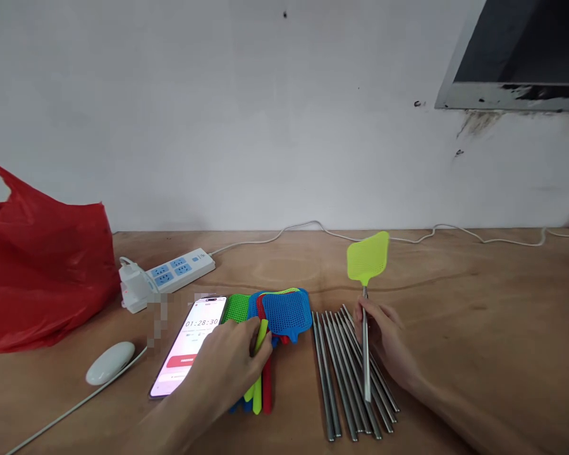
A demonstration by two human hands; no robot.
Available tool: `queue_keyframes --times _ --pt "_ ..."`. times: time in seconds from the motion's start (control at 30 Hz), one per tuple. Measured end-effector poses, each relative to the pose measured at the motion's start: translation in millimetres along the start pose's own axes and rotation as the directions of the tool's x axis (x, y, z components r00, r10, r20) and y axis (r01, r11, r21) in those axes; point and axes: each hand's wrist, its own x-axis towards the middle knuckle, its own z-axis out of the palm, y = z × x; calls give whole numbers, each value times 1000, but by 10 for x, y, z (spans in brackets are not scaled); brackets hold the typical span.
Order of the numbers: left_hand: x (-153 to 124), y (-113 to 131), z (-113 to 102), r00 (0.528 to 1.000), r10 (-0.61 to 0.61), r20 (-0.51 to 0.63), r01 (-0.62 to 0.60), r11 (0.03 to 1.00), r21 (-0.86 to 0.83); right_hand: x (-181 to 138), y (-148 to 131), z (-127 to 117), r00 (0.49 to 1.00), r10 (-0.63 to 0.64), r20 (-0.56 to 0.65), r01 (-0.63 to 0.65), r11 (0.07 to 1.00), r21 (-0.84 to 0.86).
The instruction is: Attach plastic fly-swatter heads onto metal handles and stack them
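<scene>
My right hand (384,341) pinches the metal rod of a yellow-green fly swatter (368,258), holding it upright so its mesh head stands above the table. Under that hand lies a row of several bare metal rods (341,373). My left hand (234,366) rests on a pile of coloured swatter parts (279,313), with blue, green and red mesh heads. Its fingers are curled round a yellow-green plastic handle (260,370) lying beside a red one.
A phone (192,344) with a running timer lies left of the pile. Behind it is a white power strip (171,273) with a cable. A white oval device (110,362) and a red plastic bag (38,265) sit at the left. The wall is close behind the wooden table (478,303).
</scene>
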Motion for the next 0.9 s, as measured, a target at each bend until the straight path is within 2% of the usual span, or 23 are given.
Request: queue_keyframes --times 0.17,0.43,0.53,0.67,0.73,0.8,0.9 --pt "-29 -60 30 998 -61 -5 61 995 80 -31 28 26 987 39 153 -38 999 -7" --pt "-61 -83 54 998 -60 -18 62 994 85 -13 22 -27 991 22 133 -11 997 -80" --pt "-61 -74 57 998 5 -56 -3 999 38 -22 -19 -41 992 17 126 -6 996 -91" --pt "-54 -89 109 972 124 -199 -157 975 -156 -48 -149 -44 983 25 180 -22 1000 -18" --pt "-56 -102 129 952 119 -281 -195 945 -261 -67 -235 -53 955 92 282 -111 992 51" --pt "-68 -109 122 932 89 -350 -220 909 -354 -88 -299 -72 896 182 405 -224 973 59" --pt "-98 -102 68 922 24 -386 -232 834 -501 -121 -314 -99 808 285 516 -286 955 -79"
